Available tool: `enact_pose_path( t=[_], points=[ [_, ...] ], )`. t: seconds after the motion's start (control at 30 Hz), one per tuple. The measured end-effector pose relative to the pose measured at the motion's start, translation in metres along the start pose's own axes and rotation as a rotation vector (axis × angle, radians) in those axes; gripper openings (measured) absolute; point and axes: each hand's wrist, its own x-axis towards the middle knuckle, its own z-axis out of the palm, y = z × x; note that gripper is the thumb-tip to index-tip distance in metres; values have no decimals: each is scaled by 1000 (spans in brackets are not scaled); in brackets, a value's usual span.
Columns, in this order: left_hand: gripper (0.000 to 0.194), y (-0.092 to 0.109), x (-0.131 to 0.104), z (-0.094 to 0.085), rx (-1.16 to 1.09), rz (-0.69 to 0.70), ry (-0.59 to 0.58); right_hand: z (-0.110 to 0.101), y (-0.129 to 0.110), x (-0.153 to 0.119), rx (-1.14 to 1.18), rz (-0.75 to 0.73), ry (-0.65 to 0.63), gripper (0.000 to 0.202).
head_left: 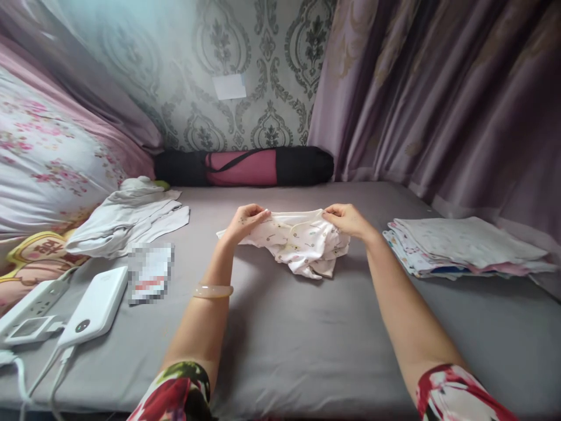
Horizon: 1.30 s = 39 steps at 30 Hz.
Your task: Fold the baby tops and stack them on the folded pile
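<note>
Both our left hand [246, 223] and right hand [348, 220] pinch the garment [298, 242] left of the stack [475, 241]; uneven pull could crease it.

A white garment [302, 245] with small scattered prints, partly crumpled, is just toward six o'clock from mid-view, its pale-trimmed edge taut at twelve, folds drooping toward five.

Open gray sheet [302, 351] nearside, cloth stack [468, 245] right
</note>
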Motion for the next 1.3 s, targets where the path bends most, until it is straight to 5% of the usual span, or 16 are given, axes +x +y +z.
enact_pose_path(
  t=[0.27, 0.47, 0.63, 0.73, 0.8, 0.87, 1.0, 1.17, 1.3],
  points=[
    [40, 76, -18, -61, 33, 42, -144, -32, -77, -13, -39, -187, -212, 37],
    [38, 138, -47, -102, 110, 103, -39, -65, -137, -21, -19, -167, -300, 35],
    [31, 129, -23, -103, 255, 186, 77, -61, -148, 4, -219, -251, -125, 26],
    [26, 118, -6, -97, 387, 292, 256, -52, -150, 11, -333, -355, 51, 27],
    [27, 119, -9, -99, 355, 347, 316, -55, -151, 5, -336, -390, 55, 31],
    [31, 122, -21, -105, 253, 344, 191, -66, -151, -6, -276, -359, -77, 33],
    [38, 123, -38, -110, 160, 259, -256, -83, -145, -19, -188, -227, -394, 34],
    [32, 119, -21, -91, 200, 231, 34, -70, -143, -8, -194, -276, -150, 28],
    [37, 116, -17, -93, 73, 249, -159, -72, -143, -8, -170, -196, -210, 28]
  ],
)
